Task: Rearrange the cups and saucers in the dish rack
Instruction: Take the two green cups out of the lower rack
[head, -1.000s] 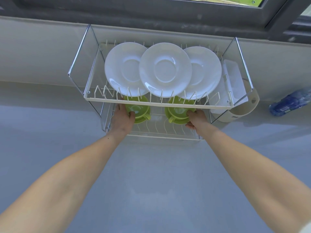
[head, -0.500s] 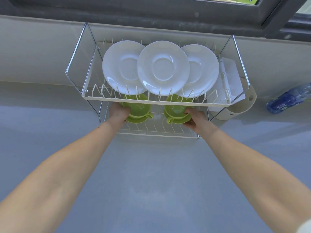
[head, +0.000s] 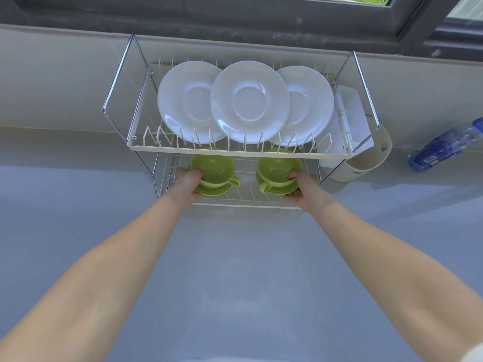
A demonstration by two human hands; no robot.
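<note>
Reaching forward from the near edge, both bare forearms cross the grey counter (head: pixel 235 270) toward the dish rack (head: pixel 235 150).

Left hand (head: pixel 186 183): at the front left of the lower tier, closed on a stacked pair. Thumb lies against the near wall of the left green cup (head: pixel 213 165); the other fingers go under the left green saucer (head: pixel 213 190) and are hidden. Cup sits just right of and beyond the hand, handle pointing right.

Right hand (head: pixel 305 189): mirror grip at the front right. Thumb on the wall of the right green cup (head: pixel 278 164), fingers hidden under the right green saucer (head: pixel 278 190). Cup lies just left of the hand, handle pointing left and toward the viewer.

The two pairs are apart, handles facing across the gap. Cannot tell whether the saucers rest on the lower wires or are lifted clear.

Upper tier, beyond: three white saucers (head: pixel 249 101) stand on edge in the slots, overlapping, the middle one in front. White tray (head: pixel 352 113) and cream holder (head: pixel 366 160) hang on the rack's right end. Blue bottle (head: pixel 444 146) lies farther right on the counter. Dark window frame (head: pixel 235 14) runs behind.
</note>
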